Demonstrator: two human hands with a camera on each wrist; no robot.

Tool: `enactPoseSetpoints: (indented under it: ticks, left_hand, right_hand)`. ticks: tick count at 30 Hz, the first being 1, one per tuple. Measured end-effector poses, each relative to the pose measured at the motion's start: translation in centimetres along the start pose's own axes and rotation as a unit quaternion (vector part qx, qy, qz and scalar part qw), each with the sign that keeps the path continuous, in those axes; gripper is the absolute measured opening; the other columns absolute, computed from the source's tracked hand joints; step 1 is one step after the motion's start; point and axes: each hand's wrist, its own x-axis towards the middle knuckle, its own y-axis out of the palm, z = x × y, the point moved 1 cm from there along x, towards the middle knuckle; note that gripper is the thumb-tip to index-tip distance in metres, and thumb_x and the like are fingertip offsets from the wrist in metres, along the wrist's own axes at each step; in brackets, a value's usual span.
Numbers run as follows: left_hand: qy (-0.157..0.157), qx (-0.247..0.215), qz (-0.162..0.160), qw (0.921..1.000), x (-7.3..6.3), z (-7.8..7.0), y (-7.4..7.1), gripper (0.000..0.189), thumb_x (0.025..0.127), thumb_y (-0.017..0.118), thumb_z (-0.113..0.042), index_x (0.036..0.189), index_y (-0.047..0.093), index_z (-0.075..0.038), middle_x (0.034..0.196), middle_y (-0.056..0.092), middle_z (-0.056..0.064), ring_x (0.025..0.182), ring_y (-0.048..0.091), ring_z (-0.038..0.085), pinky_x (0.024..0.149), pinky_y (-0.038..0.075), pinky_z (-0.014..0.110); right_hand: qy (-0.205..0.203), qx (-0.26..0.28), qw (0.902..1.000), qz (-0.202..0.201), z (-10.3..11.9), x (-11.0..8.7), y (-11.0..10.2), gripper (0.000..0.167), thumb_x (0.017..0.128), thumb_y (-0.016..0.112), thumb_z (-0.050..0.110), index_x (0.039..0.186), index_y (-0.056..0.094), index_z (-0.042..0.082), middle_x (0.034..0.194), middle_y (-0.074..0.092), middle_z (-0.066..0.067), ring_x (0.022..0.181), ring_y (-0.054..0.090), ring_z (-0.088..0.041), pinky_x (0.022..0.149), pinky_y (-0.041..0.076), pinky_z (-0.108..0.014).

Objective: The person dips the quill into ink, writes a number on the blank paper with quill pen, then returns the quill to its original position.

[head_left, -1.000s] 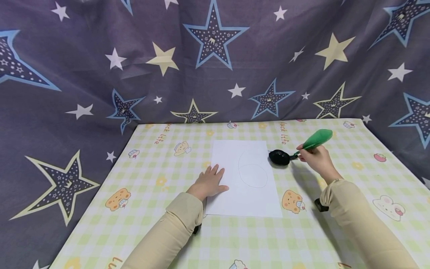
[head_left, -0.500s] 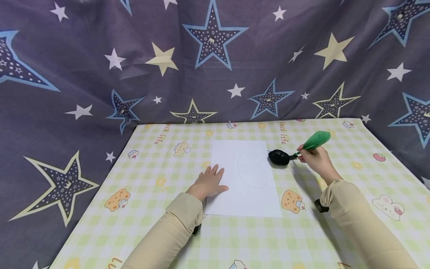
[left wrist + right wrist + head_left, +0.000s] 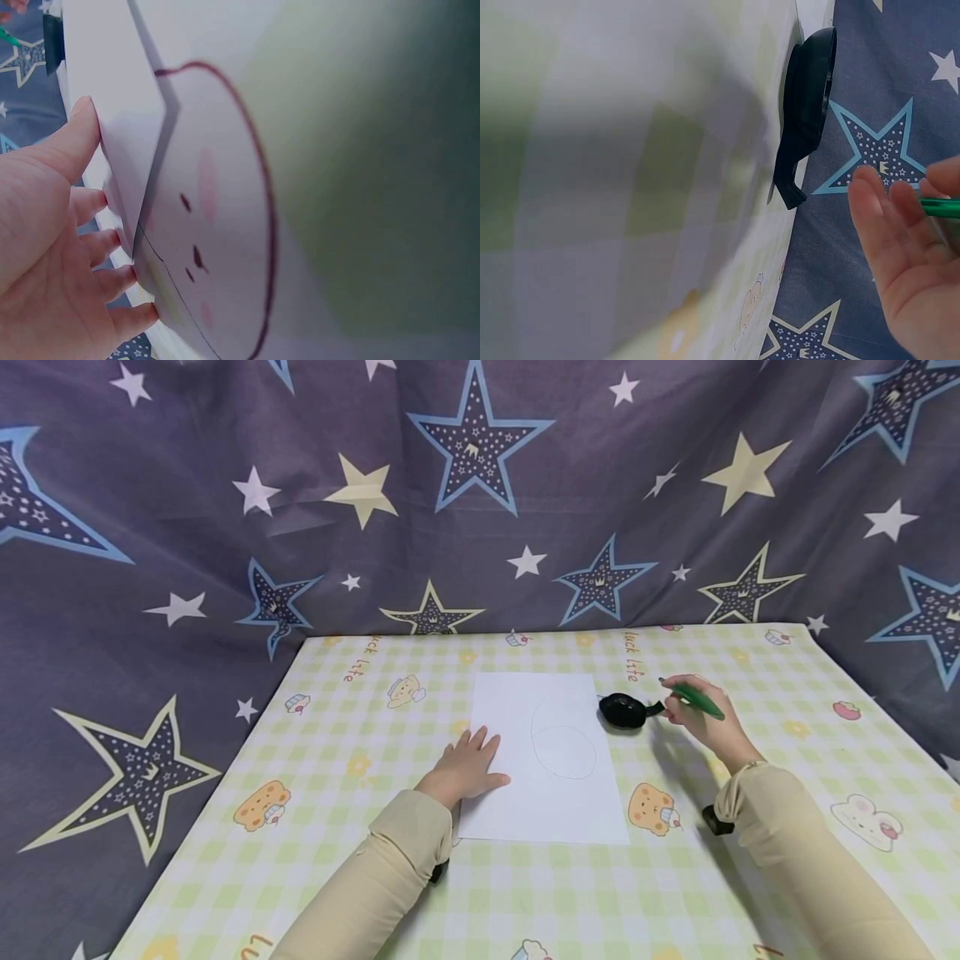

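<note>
A white sheet of paper [image 3: 543, 810] bearing a thin curved outline lies on the table in the head view. Spread fingers of my left hand [image 3: 467, 768] rest on the sheet's left edge; the left wrist view shows the thumb on the paper [image 3: 124, 97]. My right hand [image 3: 711, 727] pinches a slim green pen [image 3: 699, 700], its dark narrow end pointing up and left. In the right wrist view only part of the pen [image 3: 939, 207] shows. Just left of the right fingers is a black rounded dish-like object [image 3: 622, 712] with a short handle, beside the paper's right edge.
A green-and-white checked cloth [image 3: 345, 877] with cartoon prints covers the table. Behind it hangs a dark star-patterned curtain [image 3: 420, 552]. A small black wrist device [image 3: 717, 820] sits below the right cuff.
The green pen has turned in my right fingers: its broad end pointed up and right before, and now slants down and right, looking narrower. My left hand, the paper and the black object stay put.
</note>
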Motion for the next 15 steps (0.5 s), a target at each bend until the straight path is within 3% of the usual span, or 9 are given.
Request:
enactPoseSetpoints:
  ticks: [6,10,15]
  left_hand:
    - [-0.001,0.004,0.002,1.0,0.09,0.05,-0.02,0.071,0.092,0.051,-0.044,0.147,0.023,-0.009,0.151,0.012,0.014,0.137,0.007,0.035,0.107,0.012,0.052]
    - [0.001,0.004,0.001,1.0,0.23,0.09,0.01,0.07,0.092,0.051,-0.044,0.147,0.024,-0.009,0.151,0.013,0.014,0.137,0.007,0.035,0.107,0.012,0.052]
    - [0.003,0.004,-0.002,1.0,0.33,0.03,-0.04,0.07,0.092,0.052,-0.044,0.147,0.024,-0.01,0.151,0.013,0.014,0.137,0.007,0.035,0.107,0.012,0.052]
  right_hand:
    - [-0.022,0.068,0.9974,0.001,-0.03,-0.12,0.12,0.037,0.089,0.055,-0.001,0.124,0.045,-0.009,0.102,0.057,-0.02,0.072,0.063,-0.009,0.065,0.053,-0.024]
    - [0.031,0.097,0.9948,0.008,-0.14,0.15,0.04,0.044,0.088,0.052,-0.008,0.131,0.04,-0.006,0.115,0.055,-0.023,0.075,0.063,-0.008,0.066,0.054,-0.026]
    - [0.086,0.167,0.9821,0.016,0.04,0.23,-0.28,0.04,0.094,0.032,-0.005,0.132,0.039,0.003,0.13,0.044,-0.024,0.072,0.063,-0.01,0.07,0.054,-0.031]
